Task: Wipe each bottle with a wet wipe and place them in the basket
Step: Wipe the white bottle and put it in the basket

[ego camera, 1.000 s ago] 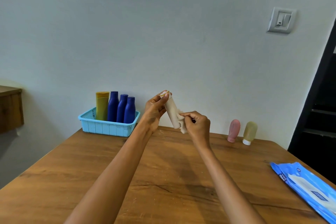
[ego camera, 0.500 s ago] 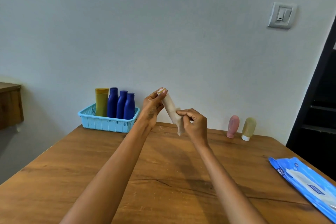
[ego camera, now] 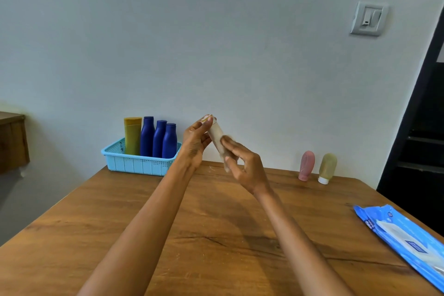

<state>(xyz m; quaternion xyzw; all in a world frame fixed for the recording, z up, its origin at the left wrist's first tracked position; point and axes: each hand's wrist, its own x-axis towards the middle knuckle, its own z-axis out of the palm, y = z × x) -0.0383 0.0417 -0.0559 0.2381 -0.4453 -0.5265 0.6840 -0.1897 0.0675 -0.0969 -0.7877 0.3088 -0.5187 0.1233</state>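
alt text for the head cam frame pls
Above a wooden table, the left hand holds a pale bottle while the right hand wipes it. A blue basket holds four bottles; two small bottles and a wipes pack lie right.

We see a brown wooden worktop (ego camera: 96, 235) against a pale wall (ego camera: 216, 43). A grey light switch (ego camera: 368, 18) sits high on the wall. A wooden shelf (ego camera: 12, 142) shows at the left.
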